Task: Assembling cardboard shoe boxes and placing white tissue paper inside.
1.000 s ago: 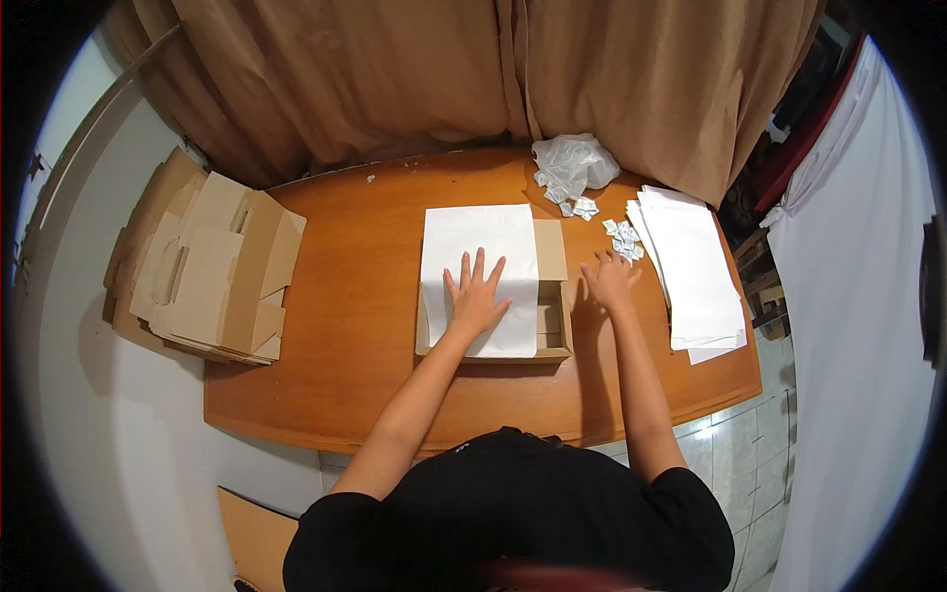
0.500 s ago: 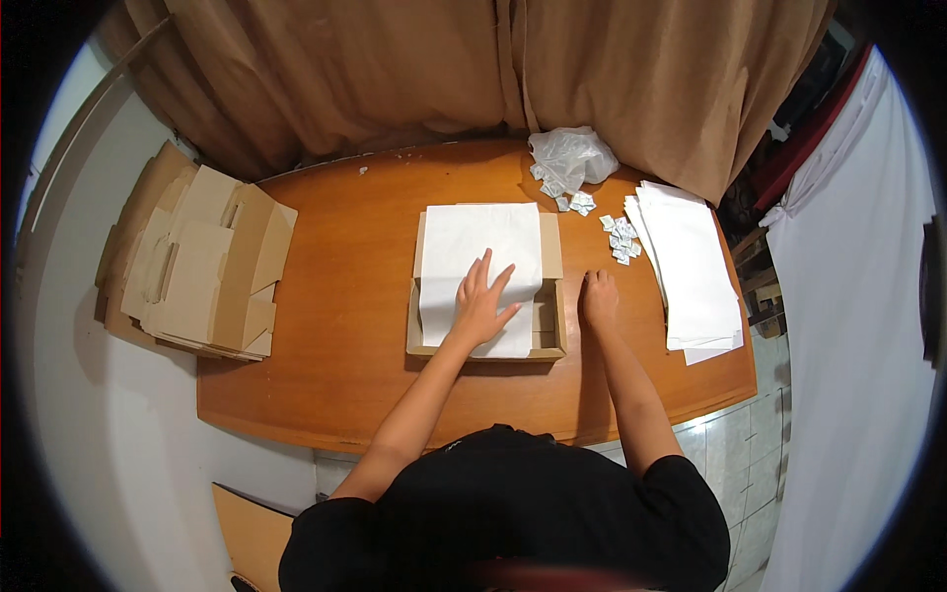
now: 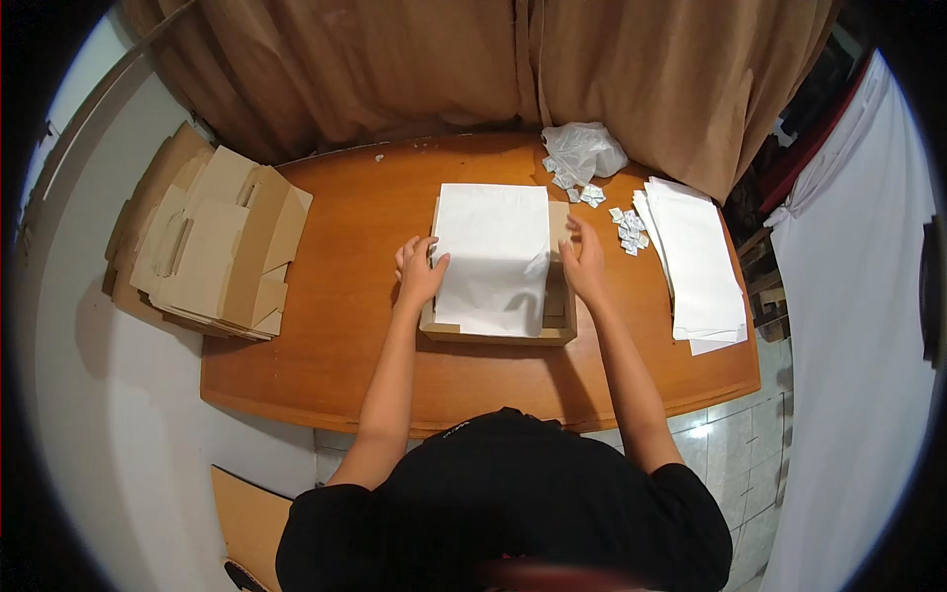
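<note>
A cardboard box (image 3: 498, 338) with its lid folded back stands in the middle of the table. A white sheet of paper (image 3: 493, 237) lies over the lid and dips into the box, leaving a strip of the inside bare on the right. My left hand (image 3: 421, 276) is at the box's left edge, thumb towards the paper and fingers apart on the outer side. At the right edge, beside the lid's fold, my right hand (image 3: 584, 264) is held with fingers spread and slightly curled. Whether either hand presses on the cardboard is hard to tell.
Flattened cardboard boxes (image 3: 212, 237) are stacked at the left of the wooden table (image 3: 335, 286). Right of the box are a stack of white paper (image 3: 698, 261) and small white packets (image 3: 631, 232). A clear plastic bag (image 3: 584, 153) sits at the back before the brown curtain (image 3: 395, 69).
My left hand has left the paper and gone to the box's left edge. My right hand has risen from the table to the right edge and its fingers have spread.
</note>
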Demonstrator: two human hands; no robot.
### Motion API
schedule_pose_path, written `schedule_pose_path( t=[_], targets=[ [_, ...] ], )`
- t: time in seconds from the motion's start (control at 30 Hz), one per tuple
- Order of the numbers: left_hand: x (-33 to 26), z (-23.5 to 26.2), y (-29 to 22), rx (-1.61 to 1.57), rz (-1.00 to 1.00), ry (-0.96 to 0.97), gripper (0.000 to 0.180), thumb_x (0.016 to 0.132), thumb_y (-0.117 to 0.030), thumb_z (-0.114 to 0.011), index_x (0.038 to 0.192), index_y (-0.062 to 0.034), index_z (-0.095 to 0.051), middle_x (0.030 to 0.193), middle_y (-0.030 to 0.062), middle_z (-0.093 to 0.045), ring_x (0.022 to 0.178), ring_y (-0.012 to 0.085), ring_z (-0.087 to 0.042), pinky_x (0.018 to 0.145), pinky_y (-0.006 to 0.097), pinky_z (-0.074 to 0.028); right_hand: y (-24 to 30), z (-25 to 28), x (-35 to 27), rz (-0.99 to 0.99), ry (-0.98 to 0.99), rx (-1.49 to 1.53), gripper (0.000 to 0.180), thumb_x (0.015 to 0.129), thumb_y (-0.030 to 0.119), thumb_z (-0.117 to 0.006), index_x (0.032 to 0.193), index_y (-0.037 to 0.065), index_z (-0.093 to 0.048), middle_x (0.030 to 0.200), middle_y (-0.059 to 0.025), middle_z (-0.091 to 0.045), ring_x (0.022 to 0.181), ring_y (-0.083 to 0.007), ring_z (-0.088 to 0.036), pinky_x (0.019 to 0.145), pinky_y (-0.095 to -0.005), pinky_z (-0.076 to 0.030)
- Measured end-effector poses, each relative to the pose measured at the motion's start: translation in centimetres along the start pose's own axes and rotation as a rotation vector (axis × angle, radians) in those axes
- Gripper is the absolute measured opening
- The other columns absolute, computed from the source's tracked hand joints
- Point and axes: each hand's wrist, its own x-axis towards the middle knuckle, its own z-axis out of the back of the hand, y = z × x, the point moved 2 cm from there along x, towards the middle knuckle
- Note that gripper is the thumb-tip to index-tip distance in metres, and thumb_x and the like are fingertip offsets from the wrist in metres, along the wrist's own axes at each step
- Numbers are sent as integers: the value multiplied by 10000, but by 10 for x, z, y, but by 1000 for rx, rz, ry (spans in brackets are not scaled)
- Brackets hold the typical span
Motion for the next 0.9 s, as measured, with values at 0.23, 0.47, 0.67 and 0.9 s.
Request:
schedule_pose_path(
  t=[0.23,0.47,0.67,0.9],
  targets=[
    [15,1,16,-78,-49,43,441,776,-303,-623,1159,-107,-527,1245,169,-457,1206,327,-349,971,464,-295,10,-7,40,134,-70,-98,351,780,130,-564,1092,-19,-507,1018,-177,-550,964,-304,-518,840,-387,-417],
    [57,-8,33,-314,-64,90,463,798,-243,-630,1172,-6,-493,1173,173,-528,1117,297,-484,940,378,-388,-29,-53,35,-347,238,-607,555,712,322,-678,1047,-86,-505,1019,-268,-570,961,-362,-571,817,-414,-460],
    [66,-18,35,-508,35,189,509,715,-149,-700,1136,33,-480,1090,193,-565,1055,261,-533,891,347,-429,-33,-77,31,-507,139,-578,568,655,281,-717,1033,-85,-502,998,-266,-583,943,-385,-574,809,-423,-471],
    [68,-26,33,-378,34,144,594,720,-136,-707,1211,28,-417,1149,172,-525,1013,251,-559,853,327,-466,-68,-72,38,-466,274,-200,350,644,169,-691,944,4,-616,825,-137,-661,790,-269,-640,713,-340,-499]
  ],
)
